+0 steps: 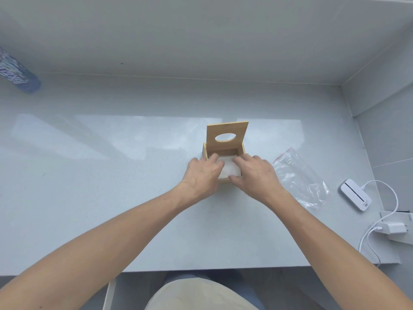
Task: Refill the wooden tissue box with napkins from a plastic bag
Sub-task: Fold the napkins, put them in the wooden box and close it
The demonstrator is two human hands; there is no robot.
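Both hands, left hand and right hand, press flat, fingers spread, on white napkins inside the square wooden tissue box. Its oval-holed lid stands upright. Just right of the box lies a clear plastic zip bag.

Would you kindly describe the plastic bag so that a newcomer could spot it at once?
Start at the wooden tissue box in the middle of the grey counter. Just right of it, past the right hand, lies the plastic bag, flat and see-through, with a red strip along its mouth, unlike the solid white gadget beyond.

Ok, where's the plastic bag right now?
In the head view the plastic bag lies flat on the counter, just right of the wooden tissue box, beside the right hand.
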